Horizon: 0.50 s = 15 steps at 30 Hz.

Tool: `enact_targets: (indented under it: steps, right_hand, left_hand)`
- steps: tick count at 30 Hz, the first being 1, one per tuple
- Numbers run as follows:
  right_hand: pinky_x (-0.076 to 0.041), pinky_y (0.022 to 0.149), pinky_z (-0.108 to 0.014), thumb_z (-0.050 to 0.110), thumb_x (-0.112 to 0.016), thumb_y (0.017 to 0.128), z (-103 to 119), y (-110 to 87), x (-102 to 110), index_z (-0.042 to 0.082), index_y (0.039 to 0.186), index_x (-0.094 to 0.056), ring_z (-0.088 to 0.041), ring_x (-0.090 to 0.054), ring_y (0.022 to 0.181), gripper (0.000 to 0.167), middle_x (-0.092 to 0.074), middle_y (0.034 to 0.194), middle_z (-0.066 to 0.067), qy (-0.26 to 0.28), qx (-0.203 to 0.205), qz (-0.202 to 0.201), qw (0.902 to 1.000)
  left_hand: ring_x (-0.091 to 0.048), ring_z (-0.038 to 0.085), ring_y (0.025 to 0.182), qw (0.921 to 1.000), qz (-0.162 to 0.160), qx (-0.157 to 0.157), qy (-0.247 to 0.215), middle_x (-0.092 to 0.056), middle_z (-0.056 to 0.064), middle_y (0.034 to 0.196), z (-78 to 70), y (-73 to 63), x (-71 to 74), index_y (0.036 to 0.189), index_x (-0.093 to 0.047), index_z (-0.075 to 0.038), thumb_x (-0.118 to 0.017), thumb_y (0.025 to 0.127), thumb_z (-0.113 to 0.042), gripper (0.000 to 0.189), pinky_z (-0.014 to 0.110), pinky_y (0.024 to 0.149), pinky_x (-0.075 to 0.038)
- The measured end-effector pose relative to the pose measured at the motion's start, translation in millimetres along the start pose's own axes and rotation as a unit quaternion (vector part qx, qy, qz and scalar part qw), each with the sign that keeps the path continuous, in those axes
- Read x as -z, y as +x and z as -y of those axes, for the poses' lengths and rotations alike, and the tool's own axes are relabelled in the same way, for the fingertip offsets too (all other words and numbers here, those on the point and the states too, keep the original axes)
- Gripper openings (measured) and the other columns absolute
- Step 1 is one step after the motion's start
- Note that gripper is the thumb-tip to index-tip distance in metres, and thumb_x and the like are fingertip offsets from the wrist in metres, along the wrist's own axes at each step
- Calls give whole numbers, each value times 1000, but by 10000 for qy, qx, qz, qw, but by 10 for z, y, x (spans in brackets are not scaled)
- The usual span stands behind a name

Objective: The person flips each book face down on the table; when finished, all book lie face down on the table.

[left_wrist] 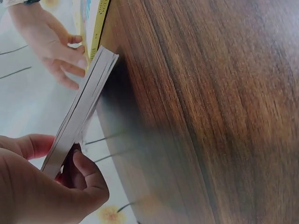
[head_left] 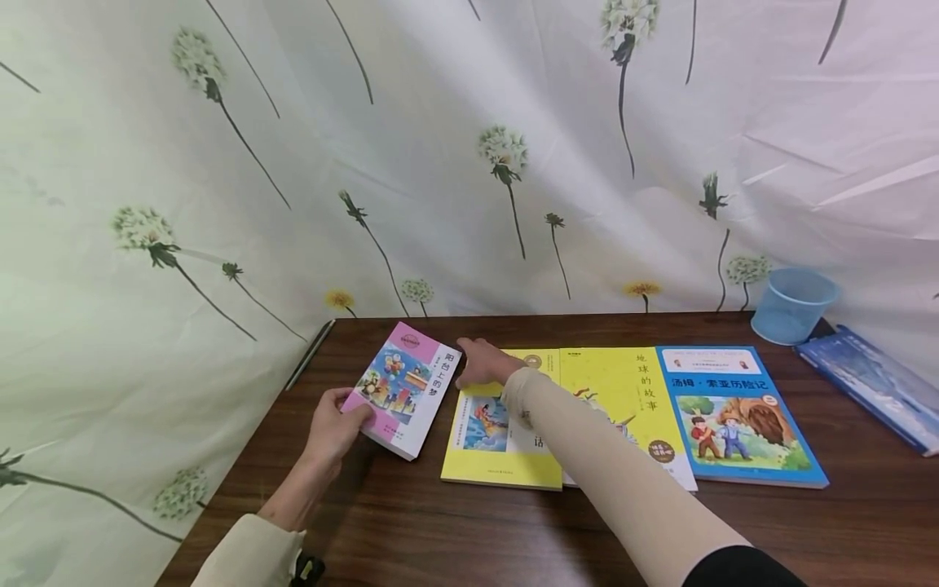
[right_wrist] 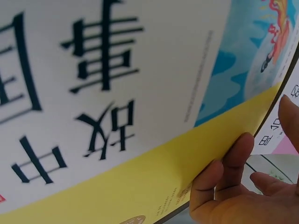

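Right sleeve (head_left: 623,477) partly hides yellow books (head_left: 486,432); left hand (head_left: 335,424) grips pink book (head_left: 403,390); right hand (head_left: 486,364) loose-fingered.

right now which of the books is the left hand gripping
The pink-and-white book: it alone is pinched between the thumb and fingers of the left hand.

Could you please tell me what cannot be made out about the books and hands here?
Head view: picture on the right yellow book, partly hidden by the right sleeve.
Head view: some fingertips of the left hand, under the pink book.
Left wrist view: pink book's cover, turned away.
Right wrist view: left yellow book, cut off by left edge.
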State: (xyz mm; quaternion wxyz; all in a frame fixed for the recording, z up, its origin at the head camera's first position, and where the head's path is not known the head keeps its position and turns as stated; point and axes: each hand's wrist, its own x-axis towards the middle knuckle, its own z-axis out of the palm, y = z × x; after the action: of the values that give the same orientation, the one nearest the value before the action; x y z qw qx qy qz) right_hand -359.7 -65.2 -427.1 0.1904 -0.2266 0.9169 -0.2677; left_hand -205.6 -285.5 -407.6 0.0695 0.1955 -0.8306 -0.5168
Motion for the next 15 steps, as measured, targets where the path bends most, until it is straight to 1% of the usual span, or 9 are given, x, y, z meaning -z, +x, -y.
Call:
enact_targets:
  steps: [5, 8, 12, 15]
  right_hand:
    - [-34, 119, -47, 29, -69, 94, 22, -9, 12, 12, 159, -26, -29, -33, 149, 80, -34, 162, -12, 488, -25, -90, 9988]
    - [-38, 116, -46, 29, -66, 94, 75, -1, -9, 9, 156, -32, -28, -43, 141, 73, -40, 158, -13, 554, 47, -148, 9983]
    - [-44, 111, -44, 28, -64, 95, 227, 5, -36, 7, 152, -39, -25, -52, 131, 65, -49, 151, -11, 630, 149, -246, 9976]
    - [-45, 110, -42, 30, -59, 98, 372, 7, -41, 9, 152, -40, -25, -52, 134, 61, -51, 151, -10, 722, 223, -279, 9967]
  left_hand:
    - [-54, 20, 92, 9996, -64, -108, 244, -50, 23, 119, 2, -6, 7, 141, -35, 11, -58, 86, -2, 61, 21, 68, -48]
    - [-54, 25, 98, 9993, -102, -144, 322, -50, 25, 122, -15, -35, 7, 141, -36, 10, -58, 87, -3, 60, 20, 67, -47]
    - [-55, 27, 99, 9979, -214, -327, 523, -52, 25, 121, -48, -82, -13, 140, -39, 8, -58, 88, -6, 57, 20, 67, -47]
    - [-56, 27, 96, 9951, -366, -536, 744, -55, 24, 118, -78, -111, -42, 138, -42, 5, -59, 89, -8, 53, 21, 66, -47]
